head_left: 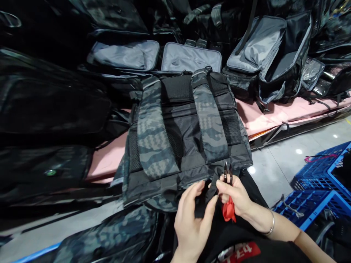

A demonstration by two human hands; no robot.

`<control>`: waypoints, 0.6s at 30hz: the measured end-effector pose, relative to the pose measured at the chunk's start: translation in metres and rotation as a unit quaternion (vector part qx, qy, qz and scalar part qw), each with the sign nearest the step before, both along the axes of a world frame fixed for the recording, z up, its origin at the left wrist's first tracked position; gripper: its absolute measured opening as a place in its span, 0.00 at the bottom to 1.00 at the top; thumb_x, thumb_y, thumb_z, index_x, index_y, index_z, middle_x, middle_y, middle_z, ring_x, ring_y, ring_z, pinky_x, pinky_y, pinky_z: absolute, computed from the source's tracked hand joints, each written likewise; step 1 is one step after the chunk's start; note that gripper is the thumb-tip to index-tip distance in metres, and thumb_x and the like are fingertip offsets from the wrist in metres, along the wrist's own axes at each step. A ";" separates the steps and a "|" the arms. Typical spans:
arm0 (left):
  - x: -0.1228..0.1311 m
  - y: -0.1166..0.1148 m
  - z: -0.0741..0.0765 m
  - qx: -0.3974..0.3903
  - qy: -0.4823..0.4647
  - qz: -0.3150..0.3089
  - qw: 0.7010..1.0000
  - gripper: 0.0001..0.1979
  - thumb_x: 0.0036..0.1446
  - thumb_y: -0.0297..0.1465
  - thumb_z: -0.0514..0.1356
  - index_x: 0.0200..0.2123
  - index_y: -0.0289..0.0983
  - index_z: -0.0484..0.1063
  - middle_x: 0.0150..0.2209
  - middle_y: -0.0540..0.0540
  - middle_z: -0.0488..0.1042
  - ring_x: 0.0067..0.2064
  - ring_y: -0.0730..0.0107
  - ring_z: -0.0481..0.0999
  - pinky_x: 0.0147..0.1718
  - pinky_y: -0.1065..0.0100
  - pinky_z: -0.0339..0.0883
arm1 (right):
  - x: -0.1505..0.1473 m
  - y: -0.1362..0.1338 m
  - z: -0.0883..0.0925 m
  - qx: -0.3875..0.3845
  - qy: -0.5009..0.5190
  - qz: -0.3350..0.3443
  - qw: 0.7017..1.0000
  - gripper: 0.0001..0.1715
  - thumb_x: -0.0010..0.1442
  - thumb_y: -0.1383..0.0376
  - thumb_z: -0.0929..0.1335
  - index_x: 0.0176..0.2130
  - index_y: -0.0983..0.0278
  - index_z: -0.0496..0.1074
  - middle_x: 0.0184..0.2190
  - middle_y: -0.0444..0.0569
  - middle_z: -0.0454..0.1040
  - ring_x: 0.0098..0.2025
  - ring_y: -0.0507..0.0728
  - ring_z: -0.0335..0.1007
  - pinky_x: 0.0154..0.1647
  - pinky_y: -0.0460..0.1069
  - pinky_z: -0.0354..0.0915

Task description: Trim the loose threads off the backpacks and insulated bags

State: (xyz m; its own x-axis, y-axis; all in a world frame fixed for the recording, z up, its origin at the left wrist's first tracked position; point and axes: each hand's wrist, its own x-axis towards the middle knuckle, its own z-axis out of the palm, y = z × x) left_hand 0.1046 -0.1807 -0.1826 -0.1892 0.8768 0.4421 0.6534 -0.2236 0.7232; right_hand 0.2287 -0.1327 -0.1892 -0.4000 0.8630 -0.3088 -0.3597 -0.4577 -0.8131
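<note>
A camouflage backpack (189,135) lies in front of me with its back panel and two shoulder straps facing up. My right hand (233,193) is closed around small thread snips (226,174), blades pointing away from me and red wrapping (228,211) hanging below the palm. Its fingertips also meet a black webbing strap (212,188) at the backpack's lower edge. Beside that strap, my left hand (192,215) has its fingers curved and apart, with the thumb close to the strap. Whether that thumb touches the strap, I cannot tell.
Open bags with grey linings (192,56) line the far side on a pink-covered table (285,111). Dark bags (52,106) are piled at the left. Blue plastic crates (315,199) stand on the floor at the right. Another camouflage bag (115,233) lies nearest me.
</note>
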 end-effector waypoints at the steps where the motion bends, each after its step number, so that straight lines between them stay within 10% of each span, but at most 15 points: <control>1: -0.001 0.000 0.000 -0.024 -0.009 -0.007 1.000 0.14 0.51 0.30 0.61 0.44 0.39 0.71 0.39 0.44 0.75 0.39 0.64 0.74 0.40 0.64 0.69 | 0.001 0.000 0.000 0.003 -0.001 0.007 1.000 0.23 0.51 0.50 0.69 0.23 0.62 0.56 0.15 0.33 0.49 0.15 0.44 0.40 0.15 0.42 0.42; 8: -0.003 0.006 -0.002 -0.022 -0.017 0.014 1.000 0.07 0.52 0.30 0.62 0.37 0.39 0.73 0.33 0.48 0.76 0.35 0.67 0.75 0.40 0.66 0.69 | 0.028 -0.008 0.014 0.266 -0.209 -0.029 0.941 0.11 0.59 0.61 0.64 0.43 0.62 0.64 0.29 0.43 0.67 0.29 0.50 0.62 0.31 0.45 0.61; 15: -0.004 0.007 -0.004 0.059 0.037 -0.043 0.997 0.08 0.54 0.27 0.60 0.39 0.37 0.70 0.32 0.47 0.74 0.35 0.70 0.74 0.36 0.68 0.69 | 0.037 -0.008 0.012 0.471 -0.355 -0.062 0.805 0.09 0.57 0.67 0.67 0.40 0.62 0.68 0.28 0.45 0.74 0.26 0.51 0.68 0.28 0.45 0.62; 18: -0.023 0.009 -0.007 0.095 0.096 -0.061 0.989 0.08 0.56 0.28 0.58 0.40 0.36 0.69 0.32 0.46 0.74 0.34 0.69 0.75 0.36 0.69 0.70 | 0.040 -0.006 0.010 0.485 -0.320 -0.076 0.810 0.07 0.57 0.68 0.67 0.39 0.62 0.68 0.25 0.43 0.72 0.24 0.50 0.67 0.26 0.45 0.61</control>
